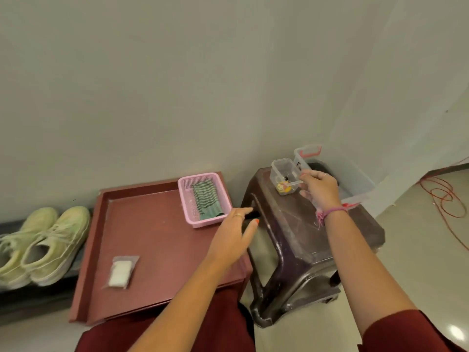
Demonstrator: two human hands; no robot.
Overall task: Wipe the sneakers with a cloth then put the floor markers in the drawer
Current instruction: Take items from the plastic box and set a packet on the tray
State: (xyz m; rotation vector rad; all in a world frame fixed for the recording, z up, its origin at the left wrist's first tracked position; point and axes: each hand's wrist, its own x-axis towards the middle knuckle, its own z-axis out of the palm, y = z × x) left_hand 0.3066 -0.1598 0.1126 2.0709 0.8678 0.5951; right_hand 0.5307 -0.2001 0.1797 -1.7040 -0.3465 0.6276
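On the dark plastic stool [299,224] at right, we see a small clear container [284,175] holding small yellow and dark items, too small to identify. Our right hand [320,188] pinches the near rim of this container between curled fingers and thumb. Behind that hand sits a larger clear bin [355,181] with red latches; part of it is hidden by the wrist.

Our left hand [234,232] reaches over the gap between the stool and the red tray [152,240], fingers curled around a small dark object [252,215]; its identity cannot be determined.

At the tray's far right corner stands a pink basket [186,199] containing a folded green striped cloth [206,199]. Toward the tray's near left lies a clear bag [121,271] with white contents.

The pair of pale green sneakers [43,246] rests side by side on a low dark shelf [38,298] left of the tray, well apart from both hands. A red cable [444,199] coils on the floor [418,262] at far right.
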